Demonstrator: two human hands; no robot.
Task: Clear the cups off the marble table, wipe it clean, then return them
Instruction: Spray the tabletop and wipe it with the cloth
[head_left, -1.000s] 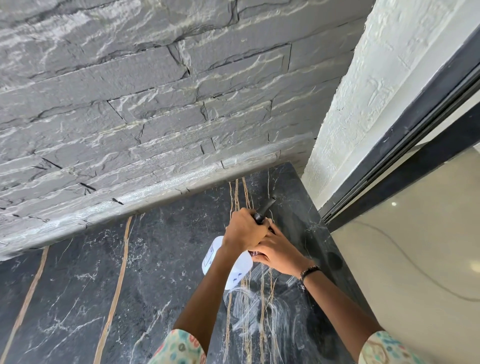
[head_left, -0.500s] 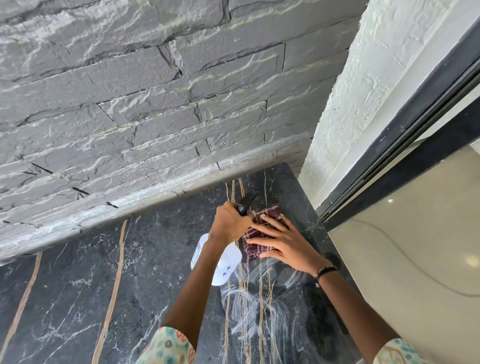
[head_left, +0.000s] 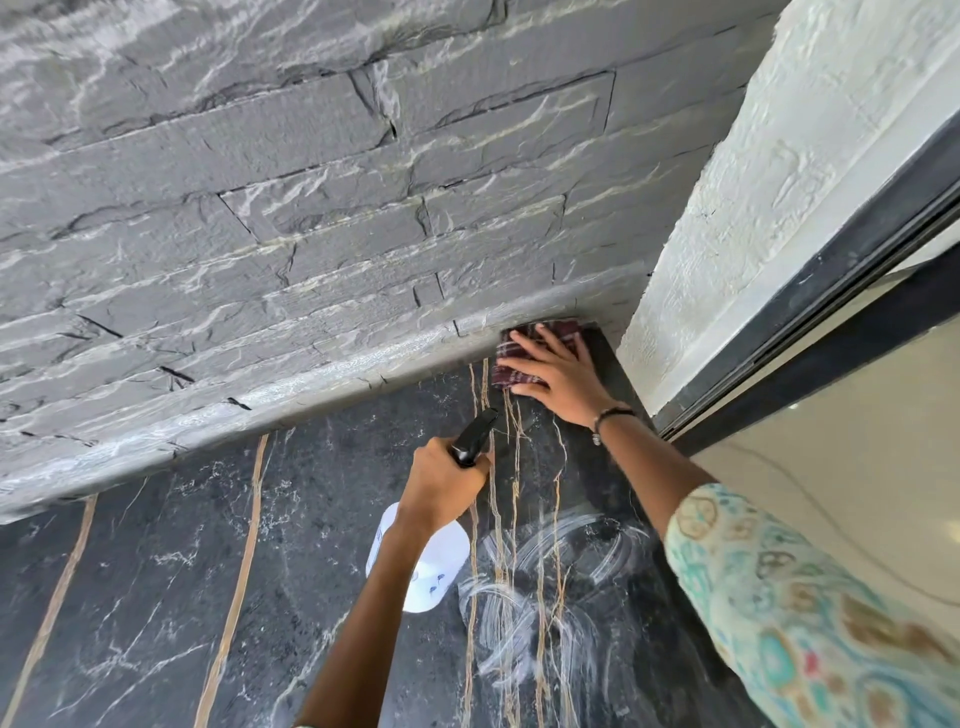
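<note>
A black marble table with gold and white veins fills the lower part of the view. My right hand lies flat, fingers spread, pressing a dark red checked cloth into the table's far right corner against the wall. My left hand is closed around the black trigger head of a white spray bottle, held above the table's middle. Wet swirl streaks mark the marble near the bottle. No cups are in view.
A rough grey stone wall runs along the table's far edge. A white textured pillar and a dark door frame stand at the right, with a beige glossy floor beyond the table's right edge.
My right hand has slid the cloth away from me, from beside the bottle to the far corner by the wall. The left hand with the bottle has stayed roughly in place.
</note>
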